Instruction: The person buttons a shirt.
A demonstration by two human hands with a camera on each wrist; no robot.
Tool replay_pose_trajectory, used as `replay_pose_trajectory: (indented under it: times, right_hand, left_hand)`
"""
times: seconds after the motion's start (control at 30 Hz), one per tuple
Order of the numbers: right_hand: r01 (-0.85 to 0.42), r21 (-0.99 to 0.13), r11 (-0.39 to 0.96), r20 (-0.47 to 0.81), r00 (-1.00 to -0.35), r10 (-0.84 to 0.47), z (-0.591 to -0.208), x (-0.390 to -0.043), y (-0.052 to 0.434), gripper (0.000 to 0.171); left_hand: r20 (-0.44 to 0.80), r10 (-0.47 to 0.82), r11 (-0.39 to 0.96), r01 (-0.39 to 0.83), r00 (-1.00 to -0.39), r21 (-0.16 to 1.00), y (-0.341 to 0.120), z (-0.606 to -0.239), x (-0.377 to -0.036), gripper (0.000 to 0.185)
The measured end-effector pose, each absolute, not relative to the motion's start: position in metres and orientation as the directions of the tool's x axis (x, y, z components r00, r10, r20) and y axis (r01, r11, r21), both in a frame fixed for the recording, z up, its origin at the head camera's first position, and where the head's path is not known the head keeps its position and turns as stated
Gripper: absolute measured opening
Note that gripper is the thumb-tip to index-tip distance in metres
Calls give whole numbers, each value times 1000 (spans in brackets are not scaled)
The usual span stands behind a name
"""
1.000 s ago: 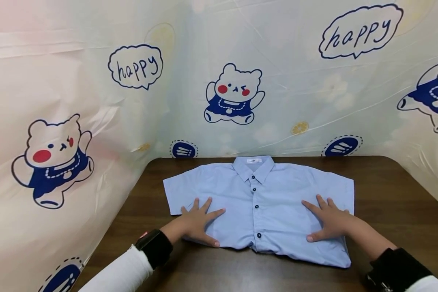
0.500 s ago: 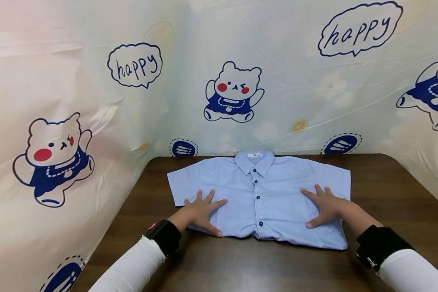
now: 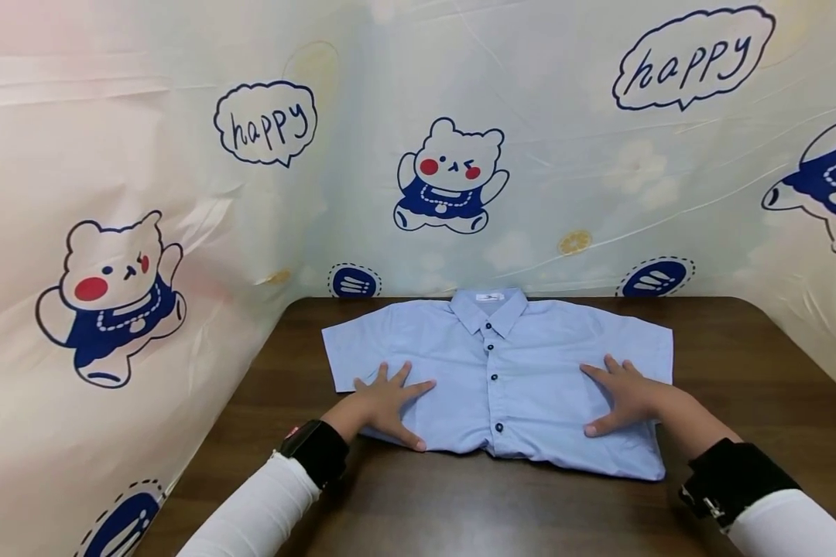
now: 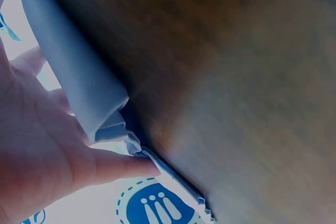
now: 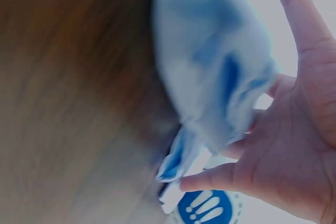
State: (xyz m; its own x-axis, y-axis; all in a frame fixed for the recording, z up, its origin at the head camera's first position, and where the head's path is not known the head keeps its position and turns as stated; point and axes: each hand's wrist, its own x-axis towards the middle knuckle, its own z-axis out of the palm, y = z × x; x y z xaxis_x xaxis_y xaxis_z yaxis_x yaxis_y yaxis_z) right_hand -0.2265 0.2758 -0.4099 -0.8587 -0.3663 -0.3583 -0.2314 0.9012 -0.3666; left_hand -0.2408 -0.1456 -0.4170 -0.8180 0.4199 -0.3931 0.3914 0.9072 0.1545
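Head view: hands (image 3: pixel 390 402) unmoved on shirt (image 3: pixel 501 371)

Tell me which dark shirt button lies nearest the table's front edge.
The lowest button on the blue shirt, just above the hem, level with both thumbs; the other three sit higher toward the collar.

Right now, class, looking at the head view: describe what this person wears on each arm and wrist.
Both arms are in long white sleeves. The left sleeve ends at a wide black wrist strap with a small red spot on its edge. The right sleeve ends at a similar black strap, which carries a small metal buckle. The left hand and right hand are bare: no gloves, no rings visible.
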Motion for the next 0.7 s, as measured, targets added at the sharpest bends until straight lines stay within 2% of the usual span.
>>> replay_pose_trajectory:
  times: [0.47,0.57,0.7]
  right_hand:
    - [-237,-342,909,-368,-856,-362,-401,-203,270,114]
    - [-296,-352,888,-289,-868,-404,-398,-202,267,112]
    - [-394,-384,835,-88,-884,-458,-388,-194,253,106]
  left_hand:
    - [-356,443,894,434,-823,110,-146,-413,-230,105]
    - [-336,455,888,451,-825,95,-148,-407,-228,98]
    - [-181,486,874,481,-855,75,-147,-393,-220,91]
